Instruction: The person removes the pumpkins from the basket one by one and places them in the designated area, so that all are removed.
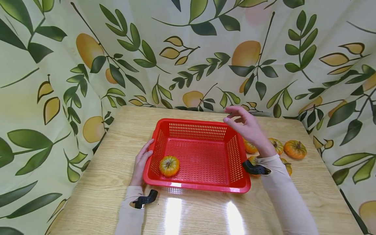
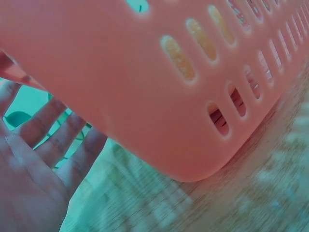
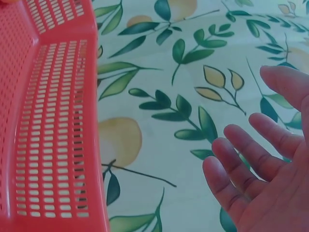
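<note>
A red slotted plastic basket (image 1: 197, 186) stands on the wooden table, with one small orange pumpkin (image 1: 169, 166) in its near left corner. My left hand (image 1: 141, 163) is at the basket's left side, fingertips right at the rim. In the left wrist view its fingers (image 2: 46, 118) reach out fairly straight, their tips hidden behind the red plastic. Above the basket's far right corner, my right hand (image 1: 243, 122) is raised, fingers loosely bent and nothing in it. The right wrist view shows that hand (image 3: 265, 169) apart from the basket wall (image 3: 53, 130).
Right of the basket lie several more small pumpkins (image 1: 295, 149), some partly hidden by my right forearm. A curtain (image 1: 188, 49) printed with leaves and fruit hangs behind and along both sides of the table (image 1: 102, 195). Both wrists wear black camera mounts (image 1: 255, 168).
</note>
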`<control>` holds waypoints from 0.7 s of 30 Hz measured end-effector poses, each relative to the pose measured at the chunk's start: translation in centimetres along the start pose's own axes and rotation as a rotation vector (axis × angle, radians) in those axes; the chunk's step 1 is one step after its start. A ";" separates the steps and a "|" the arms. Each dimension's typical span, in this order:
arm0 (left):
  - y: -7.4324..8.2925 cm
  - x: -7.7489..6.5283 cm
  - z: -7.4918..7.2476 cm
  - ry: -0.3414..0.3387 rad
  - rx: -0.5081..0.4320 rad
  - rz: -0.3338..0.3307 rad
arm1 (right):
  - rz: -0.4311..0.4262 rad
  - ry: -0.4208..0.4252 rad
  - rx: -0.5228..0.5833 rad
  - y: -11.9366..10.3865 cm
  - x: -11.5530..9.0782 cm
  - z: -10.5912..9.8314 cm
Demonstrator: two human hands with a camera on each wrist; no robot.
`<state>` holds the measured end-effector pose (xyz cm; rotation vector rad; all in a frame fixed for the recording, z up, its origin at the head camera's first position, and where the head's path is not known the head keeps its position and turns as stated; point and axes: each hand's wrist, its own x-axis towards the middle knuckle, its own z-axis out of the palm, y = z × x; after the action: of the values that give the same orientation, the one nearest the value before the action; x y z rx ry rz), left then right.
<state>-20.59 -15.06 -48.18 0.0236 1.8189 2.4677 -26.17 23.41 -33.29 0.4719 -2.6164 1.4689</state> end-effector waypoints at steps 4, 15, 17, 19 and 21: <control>0.0 0.0 0.0 -0.003 0.002 -0.003 | 0.004 -0.035 0.017 -0.4 0.4 0.7; 0.1 0.0 0.0 0.010 0.011 -0.006 | -0.017 -0.115 0.041 -1.5 1.6 2.9; 0.1 -0.1 0.1 0.011 0.010 -0.005 | -0.038 -0.136 0.053 -1.6 1.7 3.4; 0.1 0.0 0.1 0.011 0.007 -0.006 | -0.050 -0.158 0.066 -1.7 1.8 3.9; 0.1 0.0 0.1 0.010 0.005 -0.003 | -0.059 -0.176 0.068 -1.8 1.9 4.3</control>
<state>-20.58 -15.00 -48.04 0.0088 1.8279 2.4652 -27.15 18.50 -33.64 0.7097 -2.6632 1.5681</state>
